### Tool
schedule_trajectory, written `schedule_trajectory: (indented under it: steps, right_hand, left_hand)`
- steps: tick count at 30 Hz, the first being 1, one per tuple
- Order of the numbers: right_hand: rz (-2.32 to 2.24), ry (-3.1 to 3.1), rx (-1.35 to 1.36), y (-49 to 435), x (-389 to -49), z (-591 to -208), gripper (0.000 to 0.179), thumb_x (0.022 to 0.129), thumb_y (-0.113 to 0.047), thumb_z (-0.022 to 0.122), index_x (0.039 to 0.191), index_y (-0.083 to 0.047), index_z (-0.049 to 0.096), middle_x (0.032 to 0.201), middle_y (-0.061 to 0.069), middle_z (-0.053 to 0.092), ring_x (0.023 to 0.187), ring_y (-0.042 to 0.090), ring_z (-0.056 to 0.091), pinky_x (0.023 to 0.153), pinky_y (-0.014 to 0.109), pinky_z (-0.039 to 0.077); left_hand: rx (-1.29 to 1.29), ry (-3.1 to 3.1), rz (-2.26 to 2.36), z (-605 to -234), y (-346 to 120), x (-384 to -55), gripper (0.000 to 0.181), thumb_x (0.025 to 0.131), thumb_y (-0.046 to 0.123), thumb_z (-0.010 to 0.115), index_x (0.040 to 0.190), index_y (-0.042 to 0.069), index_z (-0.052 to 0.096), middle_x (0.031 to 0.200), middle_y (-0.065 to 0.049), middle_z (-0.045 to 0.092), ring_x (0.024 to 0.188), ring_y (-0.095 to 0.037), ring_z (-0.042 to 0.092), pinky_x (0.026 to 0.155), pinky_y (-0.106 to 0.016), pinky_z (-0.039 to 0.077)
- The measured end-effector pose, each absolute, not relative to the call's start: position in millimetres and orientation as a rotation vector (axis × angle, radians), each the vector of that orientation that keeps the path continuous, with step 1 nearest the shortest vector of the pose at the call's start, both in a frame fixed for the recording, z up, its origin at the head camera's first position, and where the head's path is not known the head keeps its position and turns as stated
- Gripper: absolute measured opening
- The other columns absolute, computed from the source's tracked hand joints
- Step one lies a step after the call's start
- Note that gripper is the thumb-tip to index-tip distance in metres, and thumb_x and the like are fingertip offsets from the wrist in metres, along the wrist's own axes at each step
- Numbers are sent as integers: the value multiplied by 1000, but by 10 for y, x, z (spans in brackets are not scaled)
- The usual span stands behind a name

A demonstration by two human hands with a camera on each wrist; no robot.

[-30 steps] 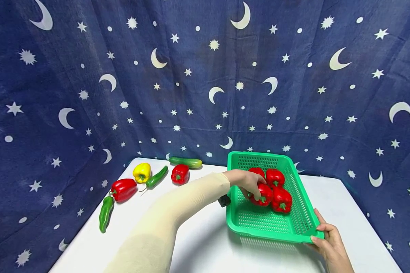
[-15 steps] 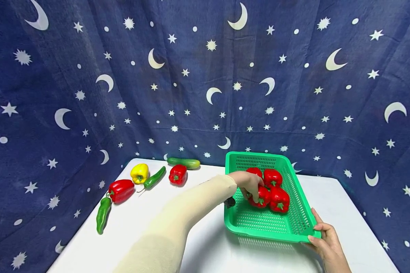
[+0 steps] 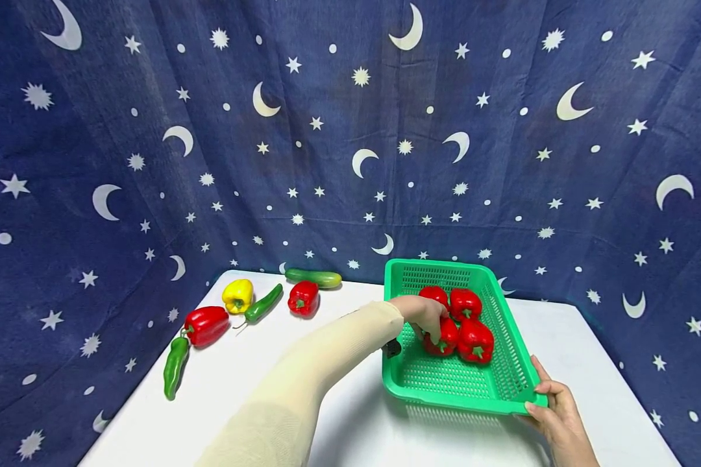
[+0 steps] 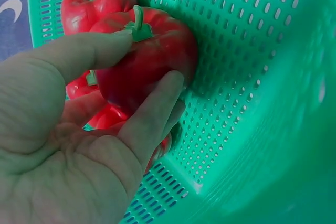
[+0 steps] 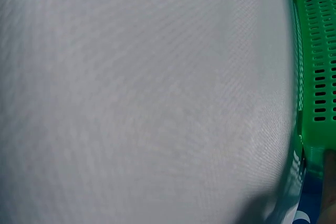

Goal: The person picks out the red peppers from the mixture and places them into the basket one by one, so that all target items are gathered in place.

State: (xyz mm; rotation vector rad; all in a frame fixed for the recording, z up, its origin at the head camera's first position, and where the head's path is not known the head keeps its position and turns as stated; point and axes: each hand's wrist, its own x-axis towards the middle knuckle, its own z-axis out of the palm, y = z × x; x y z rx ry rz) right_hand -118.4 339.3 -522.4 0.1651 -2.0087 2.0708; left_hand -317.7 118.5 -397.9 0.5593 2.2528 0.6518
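Observation:
My left hand (image 3: 423, 315) reaches into a green perforated basket (image 3: 444, 384) and holds a red bell pepper (image 3: 442, 340). In the left wrist view the thumb presses beside the green stem of that pepper (image 4: 157, 51), and curled fingers touch its lower side. Several more red bell peppers (image 3: 476, 341) sit against it in the basket, partly hidden by the hand. At the basket's near right corner, my right hand (image 3: 561, 415) grips the rim, thumb on the near side and fingers on the right side. The right wrist view shows mostly white tabletop and basket wall (image 5: 319, 51).
On the white table's left part lie a yellow bell pepper (image 3: 237, 296), two green chili peppers (image 3: 264, 303), two red bell peppers (image 3: 303, 299) and a cucumber (image 3: 313, 278). A dark blue curtain (image 3: 327, 130) with moons and stars surrounds the table.
The head view has shifted slightly, so everything sits a little further left. My left forearm has moved a bit to the right. Both hands keep their holds, and the peppers stay put.

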Motion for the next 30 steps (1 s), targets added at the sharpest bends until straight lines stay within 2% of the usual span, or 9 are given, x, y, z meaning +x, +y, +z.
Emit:
schedule_trajectory:
  steps: [3,9,13,17,23,30]
  right_hand:
    - [2064,-2013,173,3382,-1190,-5216,22,103,8,42,118,-5,33,170,-3,14,125,-13,45,80,24,56]
    - [2072,-1992,219,3382,-1194,-5221,23,103,9,42,117,-7,33,167,-7,19,125,-10,48,81,24,56]
    - [2083,-1979,238,3399,-1196,-5229,23,104,9,42,118,-7,34,167,-8,19,125,-10,47,81,23,56]
    - [2070,-1988,253,3414,-1195,-5239,23,104,9,42,119,-7,34,169,-5,15,127,-10,46,80,24,57]
    - [2041,-1985,337,3425,-1208,-5269,25,103,12,39,120,-5,33,171,-3,5,132,-11,37,81,22,56]
    - [2081,-1931,402,3452,-1229,-5277,26,101,16,38,117,-5,35,168,-9,20,128,-9,45,80,24,57]
  left_hand:
    - [567,2272,640,-3972,1173,-3169,72,89,-5,73,154,9,44,135,-4,54,112,-14,59,90,-33,58]
    - [577,2285,636,-3958,1142,-3186,76,88,1,78,154,9,43,125,-3,57,99,-14,61,90,-35,58]
    - [619,2302,622,-3924,1114,-3239,77,89,11,79,156,12,41,138,-1,55,104,-13,62,89,-36,58]
    - [686,2313,650,-3858,1053,-3304,74,93,20,77,157,15,40,153,-2,46,116,-13,60,87,-35,59]
    - [781,2316,771,-3746,871,-3378,65,97,25,71,155,15,45,155,-6,45,117,-15,60,80,-33,59]
    - [819,2280,988,-3656,584,-3463,51,100,21,66,149,12,53,147,-12,55,115,-19,63,89,-41,58]
